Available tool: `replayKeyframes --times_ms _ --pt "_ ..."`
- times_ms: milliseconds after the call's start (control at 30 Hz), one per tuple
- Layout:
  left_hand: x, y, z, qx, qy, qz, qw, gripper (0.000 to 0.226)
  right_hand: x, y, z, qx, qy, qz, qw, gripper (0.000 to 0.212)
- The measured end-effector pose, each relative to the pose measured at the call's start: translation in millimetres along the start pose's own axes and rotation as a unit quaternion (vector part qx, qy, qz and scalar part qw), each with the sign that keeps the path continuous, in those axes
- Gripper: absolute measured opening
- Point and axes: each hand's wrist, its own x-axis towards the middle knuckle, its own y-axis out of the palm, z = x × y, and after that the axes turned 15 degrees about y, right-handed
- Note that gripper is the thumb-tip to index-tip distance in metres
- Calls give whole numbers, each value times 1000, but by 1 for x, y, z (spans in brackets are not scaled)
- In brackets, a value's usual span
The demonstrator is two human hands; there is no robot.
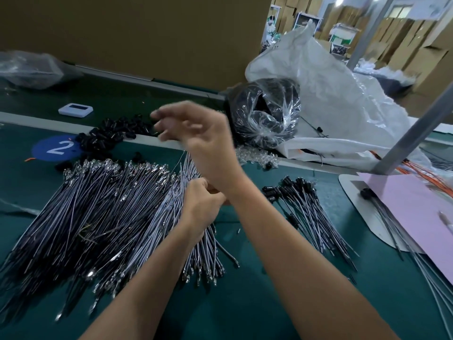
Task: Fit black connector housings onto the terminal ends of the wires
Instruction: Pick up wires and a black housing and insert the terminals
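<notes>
A big heap of grey wires with metal terminal ends (98,207) lies fanned out on the green mat. My left hand (201,207) sits at the heap's right side, its fingers curled round a few wires. My right hand (196,136) hovers blurred above it, fingers loosely spread and pointing left toward a pile of loose black connector housings (107,136); nothing shows in its fingers. To the right lies a smaller bunch of wires with black housings fitted (301,202).
A clear bag of black parts (264,114) and small clear pieces (255,155) sit behind my hands. Right: large white sack (338,99), slanted metal post (411,128), pink sheet (416,212). A white device (75,109) and a blue "2" marker (57,147) lie far left.
</notes>
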Motion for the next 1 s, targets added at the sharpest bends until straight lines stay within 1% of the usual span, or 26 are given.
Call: replayKeyframes --times_ms 67,133,200,267,333,433,600,700,867,1000 --pt "-1 -3 -1 -2 2 6 1000 9 -1 -20 16 -26 -54 -70 996 20" --pt "-2 -5 -4 -14 2 6 1000 7 -9 -48 23 -93 -91 -129 983 19" --pt "-4 -5 -8 -40 3 -6 999 8 -26 -77 17 -167 -71 -175 968 19" --pt "-4 -5 -15 -78 -1 -30 997 11 -48 -98 -1 -232 -7 -211 950 18" --pt "-2 -5 -19 -113 1 -61 992 12 -67 -111 -23 -274 56 -223 934 15" --pt "-2 -5 -24 -151 6 -96 984 17 -83 -113 -49 -295 93 -239 920 9" --pt "-3 -6 -24 -163 13 -113 980 11 -83 -101 -60 -305 73 -247 917 8" --pt "-3 -6 -25 -163 18 -115 980 12 -82 -100 -60 -314 68 -246 915 6" --pt "-4 -3 -24 -140 27 -93 985 15 -83 -97 -62 -306 75 -237 919 5" --pt "-5 -1 -23 -120 27 -67 990 16 -82 -90 -63 -286 75 -254 921 4"
